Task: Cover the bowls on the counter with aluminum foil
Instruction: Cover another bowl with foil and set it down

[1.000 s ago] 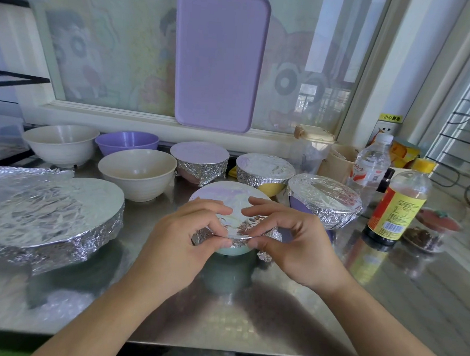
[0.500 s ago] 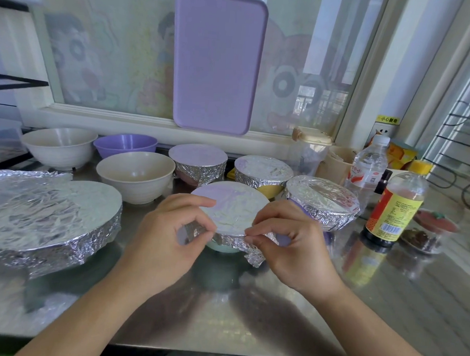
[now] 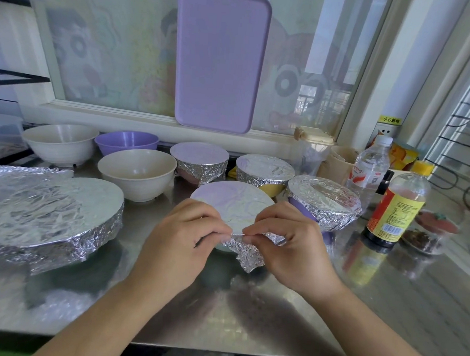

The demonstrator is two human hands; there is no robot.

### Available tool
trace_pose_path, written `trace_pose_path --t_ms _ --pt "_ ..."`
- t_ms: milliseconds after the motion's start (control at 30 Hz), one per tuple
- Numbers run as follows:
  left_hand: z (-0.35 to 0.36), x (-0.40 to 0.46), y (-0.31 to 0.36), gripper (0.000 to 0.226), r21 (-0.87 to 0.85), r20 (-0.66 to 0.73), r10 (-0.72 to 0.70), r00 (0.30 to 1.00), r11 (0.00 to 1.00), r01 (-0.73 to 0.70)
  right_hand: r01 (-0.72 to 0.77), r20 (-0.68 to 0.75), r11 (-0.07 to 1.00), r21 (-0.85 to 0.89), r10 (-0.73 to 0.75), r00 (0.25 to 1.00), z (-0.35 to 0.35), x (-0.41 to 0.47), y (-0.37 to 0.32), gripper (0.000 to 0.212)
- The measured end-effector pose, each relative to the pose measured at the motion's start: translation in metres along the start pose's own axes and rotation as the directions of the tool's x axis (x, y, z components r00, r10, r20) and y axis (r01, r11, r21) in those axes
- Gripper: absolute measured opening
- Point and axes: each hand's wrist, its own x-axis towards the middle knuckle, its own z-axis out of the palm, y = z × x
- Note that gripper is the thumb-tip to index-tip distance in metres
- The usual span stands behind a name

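Far to the left of my hands sat a wide dish (image 3: 52, 213) wrapped in foil, its crumpled rim hanging just over the steel counter (image 3: 249, 313). Beyond it, toward the window, stood three bare bowls: a white bowl (image 3: 60, 143), a purple bowl (image 3: 126, 145) and a cream bowl (image 3: 137, 173), all still uncovered. The counter nearer to me than the hands lay bare up to its front edge.

My left hand (image 3: 179, 245) curled over the near left rim of the bowl I was covering, thumb and forefinger pinching the foil (image 3: 232, 204) at the rim. The foil lay flat across the top, and a loose crumpled flap hung down the near side between my hands. My right hand (image 3: 292, 247) pinched that same fold from the other side, fingertips almost meeting the left ones.

Just behind stood two foil-covered bowls, a pink one (image 3: 199, 163) and a yellow one (image 3: 265, 171). A third covered bowl (image 3: 323, 200) crowded close beside my right knuckles. Further right stood a water bottle (image 3: 369, 170), a sauce bottle (image 3: 396, 209) and a small dish (image 3: 425, 237), leaving little room that side.
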Motion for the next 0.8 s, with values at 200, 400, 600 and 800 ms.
trace_pose_path --t_ms 200,400,600,800 --pt "-0.003 0.001 -0.004 0.008 -0.017 0.006 -0.015 1.0 1.0 0.015 0.021 -0.024 1.0 -0.007 -0.021 0.999 -0.005 -0.002 0.006 0.018" --pt "-0.013 0.006 -0.012 0.014 0.011 0.02 -0.05 0.999 0.999 0.049 0.044 -0.021 0.998 -0.034 -0.045 0.999 -0.009 -0.001 0.009 0.019" --pt "-0.011 0.004 -0.002 0.011 0.027 0.065 -0.052 0.997 0.998 0.05 0.13 -0.001 0.989 -0.066 -0.131 0.991 0.003 0.005 -0.001 0.016" --pt "-0.001 0.0 0.0 0.01 0.051 0.047 -0.003 0.999 0.999 0.0 0.103 0.038 0.995 -0.017 -0.102 0.994 0.009 0.006 -0.005 0.014"
